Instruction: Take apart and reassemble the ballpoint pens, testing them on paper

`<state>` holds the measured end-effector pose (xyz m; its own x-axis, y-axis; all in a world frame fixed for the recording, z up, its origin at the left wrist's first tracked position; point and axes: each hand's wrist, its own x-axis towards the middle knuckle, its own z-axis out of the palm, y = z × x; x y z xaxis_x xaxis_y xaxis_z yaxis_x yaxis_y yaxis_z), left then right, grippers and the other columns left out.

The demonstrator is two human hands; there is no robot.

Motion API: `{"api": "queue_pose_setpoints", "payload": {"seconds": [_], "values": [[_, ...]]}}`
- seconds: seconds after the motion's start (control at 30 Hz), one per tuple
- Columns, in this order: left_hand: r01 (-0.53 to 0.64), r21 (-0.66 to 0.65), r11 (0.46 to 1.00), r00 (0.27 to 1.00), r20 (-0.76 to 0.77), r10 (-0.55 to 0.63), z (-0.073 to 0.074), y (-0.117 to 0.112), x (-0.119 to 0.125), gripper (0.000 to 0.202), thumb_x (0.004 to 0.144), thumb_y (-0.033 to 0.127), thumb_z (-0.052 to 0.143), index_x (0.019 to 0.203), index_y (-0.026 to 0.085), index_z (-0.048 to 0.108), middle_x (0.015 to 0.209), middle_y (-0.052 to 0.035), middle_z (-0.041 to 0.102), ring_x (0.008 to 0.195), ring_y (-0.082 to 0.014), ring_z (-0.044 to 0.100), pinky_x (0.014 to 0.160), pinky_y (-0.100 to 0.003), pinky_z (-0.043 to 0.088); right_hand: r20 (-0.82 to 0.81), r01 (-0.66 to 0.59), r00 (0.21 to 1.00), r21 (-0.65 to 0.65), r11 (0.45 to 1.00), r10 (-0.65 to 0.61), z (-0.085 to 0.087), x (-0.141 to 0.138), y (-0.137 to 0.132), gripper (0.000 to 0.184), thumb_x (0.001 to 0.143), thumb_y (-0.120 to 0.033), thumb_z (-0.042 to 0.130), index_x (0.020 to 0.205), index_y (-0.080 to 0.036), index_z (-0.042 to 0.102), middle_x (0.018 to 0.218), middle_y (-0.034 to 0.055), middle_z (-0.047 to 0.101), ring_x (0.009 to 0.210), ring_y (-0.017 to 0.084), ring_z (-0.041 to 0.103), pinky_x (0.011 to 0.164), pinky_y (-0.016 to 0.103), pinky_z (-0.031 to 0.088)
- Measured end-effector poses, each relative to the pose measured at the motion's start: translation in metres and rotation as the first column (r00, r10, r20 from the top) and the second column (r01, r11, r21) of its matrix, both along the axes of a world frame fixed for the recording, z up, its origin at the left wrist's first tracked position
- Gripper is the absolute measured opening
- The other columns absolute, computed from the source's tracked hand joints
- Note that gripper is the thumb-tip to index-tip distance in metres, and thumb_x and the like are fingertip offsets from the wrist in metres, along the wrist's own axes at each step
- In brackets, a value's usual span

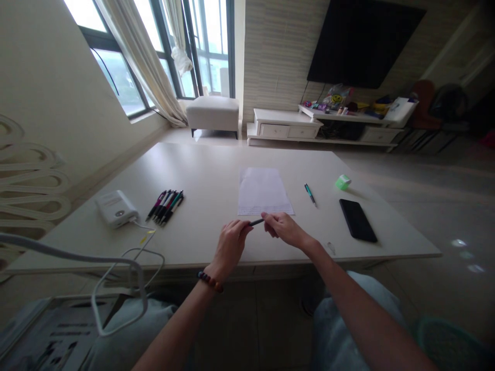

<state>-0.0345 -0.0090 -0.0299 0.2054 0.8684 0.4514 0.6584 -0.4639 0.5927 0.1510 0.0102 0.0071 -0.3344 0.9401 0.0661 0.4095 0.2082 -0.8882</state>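
Left hand (231,247) and right hand (284,229) hold a slim black pen (256,222).

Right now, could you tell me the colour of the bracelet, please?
The bracelet is dark brown and orange; head view.

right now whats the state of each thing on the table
dark pen, held between both hands
left hand, closed on the pen
right hand, fingers at the pen's far end
sheet of paper, lying flat
teal pen, lying alone right of the paper
row of pens, lying side by side
black phone, lying flat, dark
white power bank, cable attached
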Motion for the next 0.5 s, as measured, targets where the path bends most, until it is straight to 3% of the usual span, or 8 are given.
{"api": "queue_pose_setpoints", "payload": {"seconds": [0.17,0.5], "values": [[0.009,-0.003,1.000,1.000,-0.007,-0.009,0.0006,0.0005,-0.0003,0.010,0.087,0.025,0.055,0.090,0.021,0.063,0.087,-0.0028,0.067,0.085,-0.0180,0.061,0.076,-0.030,0.044,0.032,0.013,0.999,0.025,1.000,-0.013,-0.0005,-0.0001,0.0004,0.051,0.091,-0.049,0.036,0.052,-0.018,0.045,0.046,-0.0027,0.045,0.045,0.010,0.044,0.051,0.023,0.036],[0.020,-0.008,1.000,1.000,0.005,-0.020,0.0000,0.0004,-0.0004,0.011,0.087,0.024,0.055,0.092,0.020,0.063,0.088,-0.0033,0.068,0.085,-0.0182,0.061,0.075,-0.030,0.045,0.022,0.008,1.000,0.038,0.999,-0.009,-0.0011,-0.0034,-0.0008,0.046,0.089,-0.049,0.038,0.056,-0.018,0.048,0.050,-0.0024,0.048,0.047,0.010,0.044,0.051,0.023,0.035]]}}
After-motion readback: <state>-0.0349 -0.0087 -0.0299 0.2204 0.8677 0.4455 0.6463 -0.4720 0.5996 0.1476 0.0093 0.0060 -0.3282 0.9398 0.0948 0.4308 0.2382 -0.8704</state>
